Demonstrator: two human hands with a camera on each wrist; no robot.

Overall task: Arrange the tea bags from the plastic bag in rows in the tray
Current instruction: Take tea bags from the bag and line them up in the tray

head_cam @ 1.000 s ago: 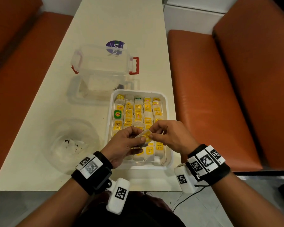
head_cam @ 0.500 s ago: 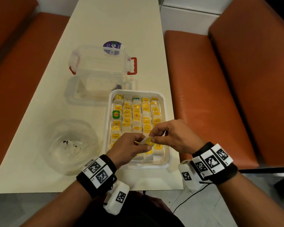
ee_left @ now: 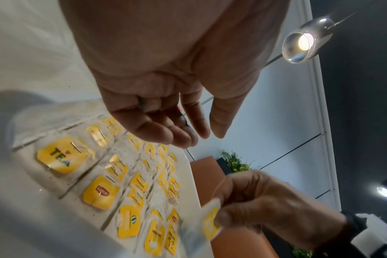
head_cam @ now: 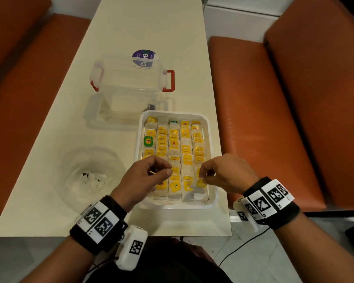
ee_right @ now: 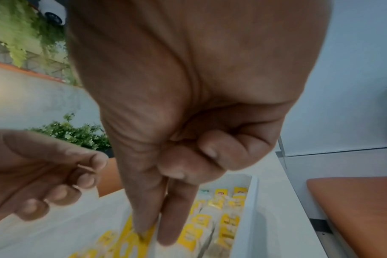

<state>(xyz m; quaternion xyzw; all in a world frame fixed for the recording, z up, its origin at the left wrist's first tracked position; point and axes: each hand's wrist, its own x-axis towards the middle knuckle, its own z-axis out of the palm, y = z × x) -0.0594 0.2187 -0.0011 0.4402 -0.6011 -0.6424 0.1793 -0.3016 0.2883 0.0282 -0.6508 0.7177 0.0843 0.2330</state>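
Now the right hand (head_cam: 225, 174) pinches a tea bag (head_cam: 200, 183), white paper with a yellow tag, over the near right corner of the white tray (head_cam: 212, 198), which holds rows of similar yellow-tagged bags and one green-tagged. Beside it the left hand (head_cam: 149, 174) hovers, fingers loosely curled, holding nothing clearly visible.

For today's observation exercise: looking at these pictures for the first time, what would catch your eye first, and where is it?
The white tray at the table's near edge, packed with rows of yellow-tagged tea bags. Over its near end, the right hand pinches one tea bag; the left hand hovers beside it.
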